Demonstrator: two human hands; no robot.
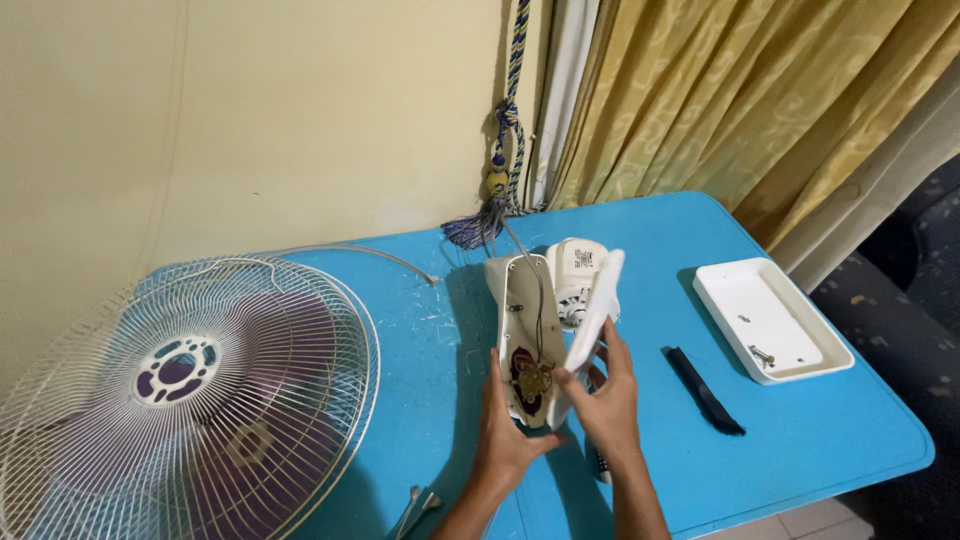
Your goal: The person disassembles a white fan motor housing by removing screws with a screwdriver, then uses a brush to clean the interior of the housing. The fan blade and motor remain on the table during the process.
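Blue and glossy, the bench (800,440) filled the lower part of the view, set against a cream wall with yellow curtains (760,110) at about 1 o'clock.

Nearest, at 6 o'clock, the left hand (510,440) curled around the bottom of an opened white fan housing (522,330), its thumb reaching across beneath the lower end. Just beside it, the right hand (610,400) gripped a detached white cover panel (597,310), fingers wrapped round its lower end, the panel tilted up and away from the housing. Inside the housing a brass-coloured part (532,381) sat over a dark red patch, with thin wires running upward. Both pieces were held upright near the middle of the bench.

At 7 o'clock a metal tool (417,505) lay at the bench edge, only partly seen. At 4 o'clock a slim black bar (705,390) lay flat, well apart from the hands.

At 9 o'clock a white wire fan guard (180,400) with purple blades behind it leaned over the bench's left end. At 3 o'clock a white rectangular tray (720,290) held a few small screws (762,354).

Farthest, at 12 o'clock, a blue-and-gold tasselled cord (497,180) hung against the wall.
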